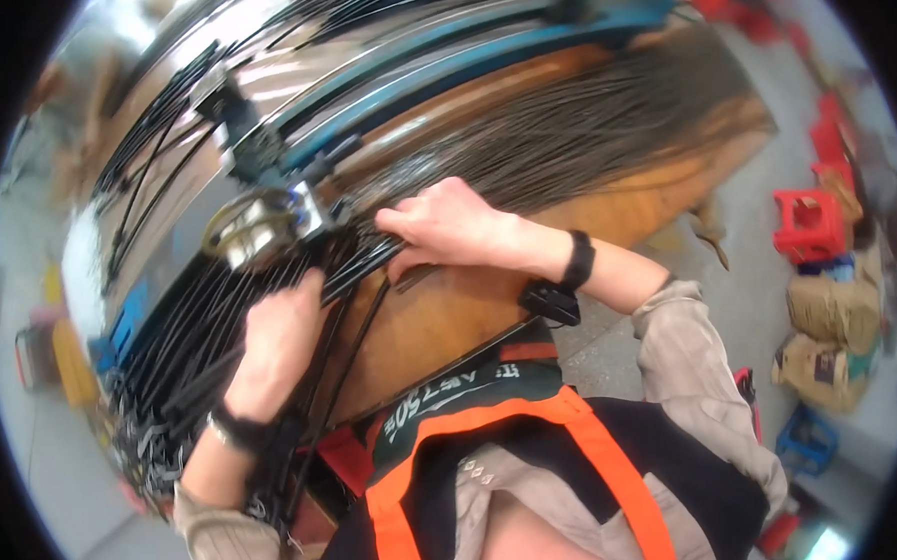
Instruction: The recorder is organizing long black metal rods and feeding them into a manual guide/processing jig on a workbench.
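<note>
Below the metal machine head (pixel 266 223), both my hands are at a bundle of thin black rods (pixel 360 269). My right hand (pixel 448 225) comes in from the right with fingers and thumb curled around the rods' right part. My left hand (pixel 285 327) is closed on the left part of the bundle, its thumb towards the machine head; its fingertips are mostly hidden. The rods slant up to the right between the hands. I cannot tell whether they are solid or hollow. One black rod (pixel 356 339) hangs down over the table edge.
Many long dark rods (pixel 582 134) lie along the wooden table (pixel 431 326). A blue rail (pixel 440 75) runs behind them. More black rods (pixel 171 342) pile up on the left. On the floor at right stand a red stool (pixel 806 221), sacks (pixel 823 364) and a blue stool (pixel 806 440).
</note>
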Demonstrator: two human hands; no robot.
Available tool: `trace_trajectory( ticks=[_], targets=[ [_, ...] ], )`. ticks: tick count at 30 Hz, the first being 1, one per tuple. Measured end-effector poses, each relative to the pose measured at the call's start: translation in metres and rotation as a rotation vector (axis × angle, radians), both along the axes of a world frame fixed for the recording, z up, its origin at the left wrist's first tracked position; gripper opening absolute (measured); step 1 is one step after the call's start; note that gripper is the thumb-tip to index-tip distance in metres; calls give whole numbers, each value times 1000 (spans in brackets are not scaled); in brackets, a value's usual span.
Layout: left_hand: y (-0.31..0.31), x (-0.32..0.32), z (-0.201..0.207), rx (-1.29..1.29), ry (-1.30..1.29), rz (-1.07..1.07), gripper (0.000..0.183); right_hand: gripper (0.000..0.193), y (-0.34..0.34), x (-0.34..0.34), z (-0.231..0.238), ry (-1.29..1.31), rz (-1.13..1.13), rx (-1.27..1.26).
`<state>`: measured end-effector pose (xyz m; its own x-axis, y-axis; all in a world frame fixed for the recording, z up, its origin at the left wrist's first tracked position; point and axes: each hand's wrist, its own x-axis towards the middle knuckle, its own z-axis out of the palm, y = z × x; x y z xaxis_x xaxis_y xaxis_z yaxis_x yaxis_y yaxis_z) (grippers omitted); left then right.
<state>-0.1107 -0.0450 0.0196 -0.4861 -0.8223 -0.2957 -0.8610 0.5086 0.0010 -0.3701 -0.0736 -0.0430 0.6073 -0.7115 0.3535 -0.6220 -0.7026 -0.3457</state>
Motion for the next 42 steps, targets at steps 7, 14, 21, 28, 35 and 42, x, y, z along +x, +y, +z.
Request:
trace_trajectory(
  ticks=[7,14,21,28,35,42],
  targets=[
    [-4,-1,0,-66,52,-26,26,42,7,3,-7,101,-106,-3],
    [-2,10,-9,-112,98,-18,28,49,1,2,-12,79,-103,26],
    [1,4,-20,-116,127,-67,32,63,7,29,-7,24,-60,-26],
    [3,20,-14,-163,147,-26,33,66,-6,-25,-12,-64,-85,-77],
    [7,15,-35,-183,183,-61,35,52,5,-7,5,26,-52,-88],
    [10,19,-29,-470,233,-109,43,22,-51,-70,-11,285,-295,-44]
  ],
)
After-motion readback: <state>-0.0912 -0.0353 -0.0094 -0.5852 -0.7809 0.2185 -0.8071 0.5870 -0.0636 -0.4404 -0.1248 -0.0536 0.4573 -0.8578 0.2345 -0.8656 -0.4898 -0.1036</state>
